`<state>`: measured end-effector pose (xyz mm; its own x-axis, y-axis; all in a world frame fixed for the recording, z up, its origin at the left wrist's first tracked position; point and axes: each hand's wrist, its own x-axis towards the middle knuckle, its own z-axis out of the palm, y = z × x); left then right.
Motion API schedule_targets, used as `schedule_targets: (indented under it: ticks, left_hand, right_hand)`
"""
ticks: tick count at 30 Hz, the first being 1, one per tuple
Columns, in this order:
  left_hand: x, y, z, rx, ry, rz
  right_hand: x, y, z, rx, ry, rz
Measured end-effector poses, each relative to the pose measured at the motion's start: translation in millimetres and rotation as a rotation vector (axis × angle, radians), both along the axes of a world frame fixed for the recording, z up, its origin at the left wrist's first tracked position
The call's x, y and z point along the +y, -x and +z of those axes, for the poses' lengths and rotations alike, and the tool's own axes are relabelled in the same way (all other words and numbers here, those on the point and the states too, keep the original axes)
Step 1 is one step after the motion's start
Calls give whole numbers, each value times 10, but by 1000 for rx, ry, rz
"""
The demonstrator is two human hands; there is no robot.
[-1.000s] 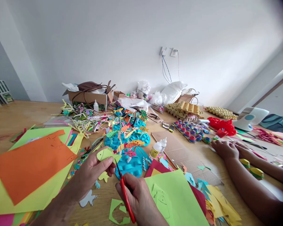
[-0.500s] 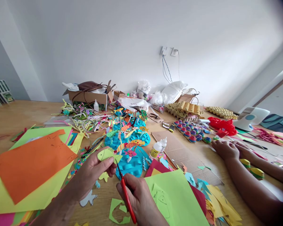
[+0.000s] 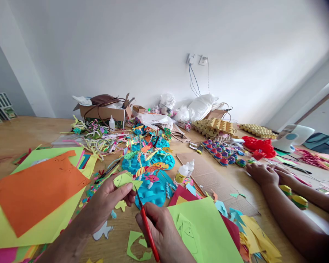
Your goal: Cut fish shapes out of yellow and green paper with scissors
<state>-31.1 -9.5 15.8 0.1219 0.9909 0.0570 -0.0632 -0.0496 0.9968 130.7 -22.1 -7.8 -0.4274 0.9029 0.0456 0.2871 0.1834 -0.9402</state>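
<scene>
My left hand (image 3: 113, 199) pinches a light green paper fish (image 3: 123, 179) between thumb and fingers, its tail pointing right. A pair of red-handled scissors (image 3: 147, 230) is gripped in my right hand (image 3: 163, 230). The dark scissor tip touches or nearly touches the edge of the fish's tail. Beneath my hands lies a green paper scrap (image 3: 131, 248) with a cut-out hole. Beside my right hand is a light green sheet (image 3: 211, 223) carrying a smaller piece with a drawn fish. Behind the paper fish stands a blue base (image 3: 153, 195) decorated with colourful paper fish.
Glue bottles (image 3: 181, 173) stand beside a cardboard sheet (image 3: 216, 179). Orange paper (image 3: 41, 190) lies over larger sheets at left. Another person's hands (image 3: 263, 173) rest at right, near painted egg-carton pieces (image 3: 222, 155). Boxes (image 3: 104, 115), bags and egg trays (image 3: 214, 126) line the wall.
Almost nothing differs. My hands, the paper fish and the scissors keep nearly the same place. The other person's hands have barely shifted.
</scene>
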Motion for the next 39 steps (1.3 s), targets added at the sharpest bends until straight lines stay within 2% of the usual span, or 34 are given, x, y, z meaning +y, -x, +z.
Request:
schedule_targets:
  ticks: [8, 16, 22, 26, 33, 39]
  left_hand:
    - [-17, -3, 9, 1, 14, -4]
    - [-11, -8, 0, -6, 27, -20]
    - [25, 0, 74, 10, 68, 79]
    - [36, -12, 90, -65, 134, 63]
    - [33, -15, 15, -188, 223, 13]
    - [41, -6, 8, -241, 252, 40]
  right_hand:
    - [7, -12, -45, 14, -33, -4]
    - [6, -21, -8, -30, -51, 1]
    - [6, -21, -21, -52, -70, 19]
    - [11, -10, -80, 4, -26, 16]
    - [22, -4, -162, 86, 35, -25]
    - [28, 7, -209, 122, 53, -22]
